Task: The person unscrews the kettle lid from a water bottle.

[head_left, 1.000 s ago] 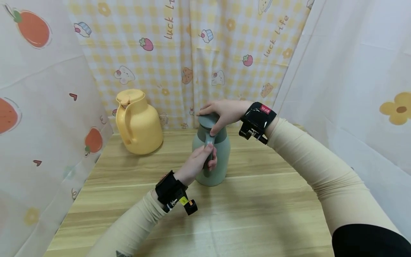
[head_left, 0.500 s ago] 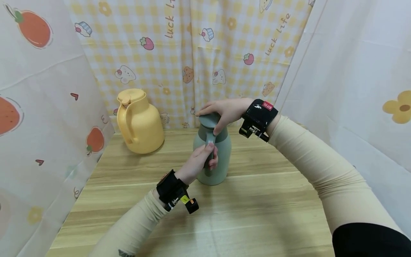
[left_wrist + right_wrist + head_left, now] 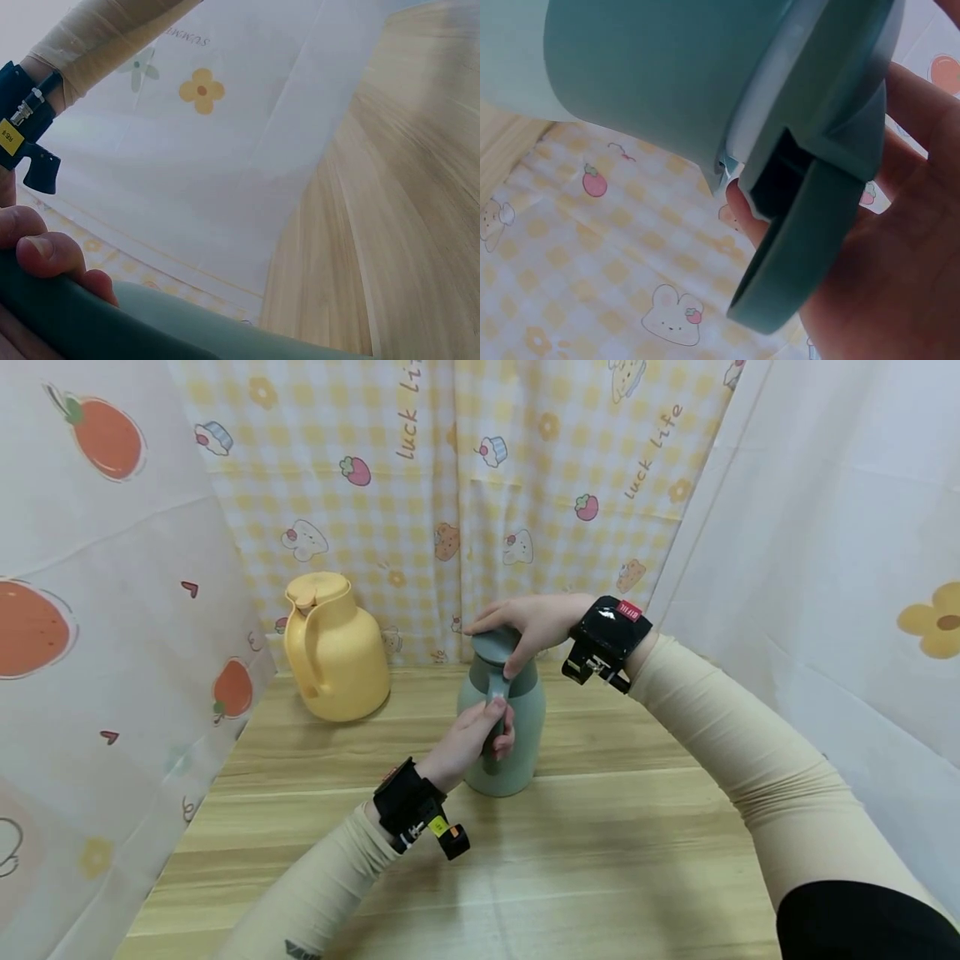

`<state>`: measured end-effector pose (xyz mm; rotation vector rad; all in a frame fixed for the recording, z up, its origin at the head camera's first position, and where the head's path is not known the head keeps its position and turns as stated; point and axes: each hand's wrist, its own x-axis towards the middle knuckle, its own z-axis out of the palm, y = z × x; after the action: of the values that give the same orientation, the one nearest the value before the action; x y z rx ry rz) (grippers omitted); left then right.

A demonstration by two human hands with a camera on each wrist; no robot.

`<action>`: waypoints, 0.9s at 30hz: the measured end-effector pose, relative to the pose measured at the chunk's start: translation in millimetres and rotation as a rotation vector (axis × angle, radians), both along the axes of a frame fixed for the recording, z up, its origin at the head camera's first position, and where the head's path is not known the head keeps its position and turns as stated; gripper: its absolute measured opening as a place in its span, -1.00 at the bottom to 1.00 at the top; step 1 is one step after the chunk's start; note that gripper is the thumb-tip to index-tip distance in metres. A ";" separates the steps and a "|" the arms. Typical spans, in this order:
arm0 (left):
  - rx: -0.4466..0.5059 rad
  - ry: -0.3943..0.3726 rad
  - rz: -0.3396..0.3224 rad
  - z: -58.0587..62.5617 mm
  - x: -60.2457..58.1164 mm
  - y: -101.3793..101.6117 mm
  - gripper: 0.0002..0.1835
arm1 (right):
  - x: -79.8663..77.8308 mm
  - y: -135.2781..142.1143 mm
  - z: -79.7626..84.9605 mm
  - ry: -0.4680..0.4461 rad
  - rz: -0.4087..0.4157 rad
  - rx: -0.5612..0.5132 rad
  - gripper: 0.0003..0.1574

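A sage-green thermos jug (image 3: 527, 731) stands upright on the wooden table in the head view. My left hand (image 3: 476, 735) grips its handle (image 3: 497, 687), thumb on top. The left wrist view has that hand's curled fingers (image 3: 52, 251) over the dark green handle (image 3: 97, 326). From above, my right hand (image 3: 536, 622) holds the round lid (image 3: 491, 648), fingers over the far side and thumb near the handle top. In the right wrist view, the lid (image 3: 829, 90) shows a white band (image 3: 776, 82) between it and the neck (image 3: 652, 75); fingers wrap its far edge.
A yellow thermos jug (image 3: 348, 660) stands at the back left of the table (image 3: 570, 860). Behind the table hangs a checked curtain (image 3: 405, 527), with white printed cloths on the left and right sides.
Both hands keep their hold on the green jug, which stays in place. The whole head view has shifted slightly, with the scene moving a little right and down.
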<state>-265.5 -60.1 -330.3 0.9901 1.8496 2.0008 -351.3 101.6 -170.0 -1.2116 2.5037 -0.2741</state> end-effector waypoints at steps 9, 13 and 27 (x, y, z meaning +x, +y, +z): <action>-0.006 -0.012 0.013 -0.9 0.3 2.4 -0.61 | 2.2 1.6 0.7 0.009 -0.005 0.008 -0.05; -0.005 -0.017 0.017 -1.2 1.1 2.7 -0.60 | 1.1 1.9 0.3 0.008 0.000 0.009 -0.05; 0.010 -0.006 0.013 -1.9 1.9 3.0 -0.61 | 0.4 2.5 0.5 -0.037 0.025 -0.004 -0.04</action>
<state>-263.5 -57.1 -332.2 0.9758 1.8486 2.0206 -351.0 104.1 -169.5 -1.2270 2.4556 -0.2927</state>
